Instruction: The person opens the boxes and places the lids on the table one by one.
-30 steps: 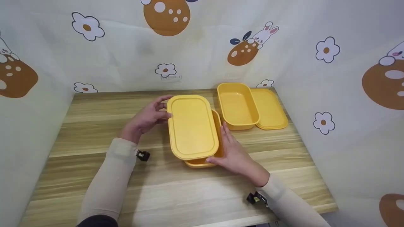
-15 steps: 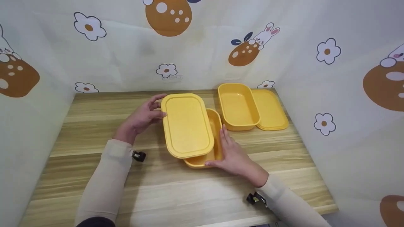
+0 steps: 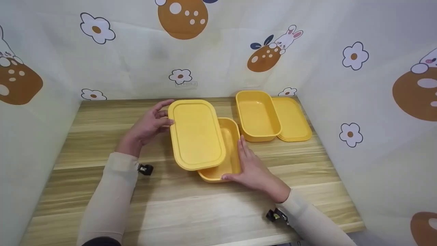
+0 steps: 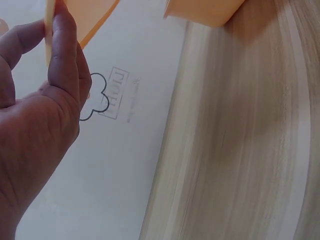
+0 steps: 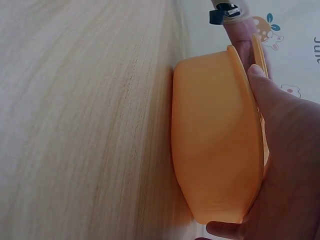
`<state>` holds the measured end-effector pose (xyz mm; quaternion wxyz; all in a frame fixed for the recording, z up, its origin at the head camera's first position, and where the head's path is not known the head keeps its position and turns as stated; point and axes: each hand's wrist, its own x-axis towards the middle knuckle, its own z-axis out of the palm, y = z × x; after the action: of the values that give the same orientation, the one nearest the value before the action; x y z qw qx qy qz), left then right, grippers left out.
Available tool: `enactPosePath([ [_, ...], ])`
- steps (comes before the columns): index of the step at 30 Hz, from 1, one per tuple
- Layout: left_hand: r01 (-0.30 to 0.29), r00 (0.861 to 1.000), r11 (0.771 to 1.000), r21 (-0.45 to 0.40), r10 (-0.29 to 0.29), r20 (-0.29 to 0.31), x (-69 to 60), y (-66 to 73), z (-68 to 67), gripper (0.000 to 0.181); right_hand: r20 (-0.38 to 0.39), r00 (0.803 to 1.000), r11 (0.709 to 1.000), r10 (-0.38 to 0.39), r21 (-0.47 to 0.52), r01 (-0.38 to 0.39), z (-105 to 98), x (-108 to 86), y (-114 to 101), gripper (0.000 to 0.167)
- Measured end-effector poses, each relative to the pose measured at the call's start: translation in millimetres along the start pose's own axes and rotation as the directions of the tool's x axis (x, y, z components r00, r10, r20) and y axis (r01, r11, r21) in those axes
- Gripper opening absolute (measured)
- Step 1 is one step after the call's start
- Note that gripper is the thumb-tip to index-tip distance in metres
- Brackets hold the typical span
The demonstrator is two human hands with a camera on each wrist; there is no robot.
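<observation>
My left hand (image 3: 146, 124) pinches the left edge of a yellow rectangular lid (image 3: 196, 135), thumb on top and fingers at its side. The lid is raised and slightly tilted, covering the left part of a yellow food container (image 3: 235, 150) from the head camera. Uncovered on its right side, the container shows a bare interior. My right hand (image 3: 254, 169) holds its near right corner, with the thumb on the near rim and fingers along the right wall. In the right wrist view, the container (image 5: 215, 135) stands on the table, its rim under my thumb.
A second open yellow container (image 3: 257, 116) stands at the back right, close to the first. Its right side overlaps another yellow lid (image 3: 293, 119) on the wooden table (image 3: 191, 212). Patterned cloth walls (image 3: 136, 51) border the table at the back and sides.
My left hand has moved the lid to the left, uncovering more of the container's interior. My right hand and the container have stayed in place.
</observation>
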<state>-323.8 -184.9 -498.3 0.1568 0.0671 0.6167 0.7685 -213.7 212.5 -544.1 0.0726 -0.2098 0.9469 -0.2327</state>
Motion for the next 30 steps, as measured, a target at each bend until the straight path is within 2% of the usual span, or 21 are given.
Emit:
enactPosePath([
  [5, -0.02, 1.0, 1.0, -0.001, 0.02, 0.0, -3.2, 3.5, -6.5, 0.08, -0.005, 1.0, 1.0, 0.002, 0.022, -0.002, -1, -0.8, -1, 0.146],
  [24, -0.064, 0.996, 0.993, 0.099, 0.07, -0.057, -21.2, 28.4, -26.8, 0.079, 0.005, 1.0, 1.0, 0.013, 0.025, -0.013, 0, 0.2, 0, 0.146],
  [30, -0.084, 0.994, 0.993, 0.083, 0.089, -0.065, -24.8, 33.3, -31.3, 0.078, 0.006, 1.0, 1.0, 0.012, 0.029, -0.013, -1, 0.2, -1, 0.146],
])
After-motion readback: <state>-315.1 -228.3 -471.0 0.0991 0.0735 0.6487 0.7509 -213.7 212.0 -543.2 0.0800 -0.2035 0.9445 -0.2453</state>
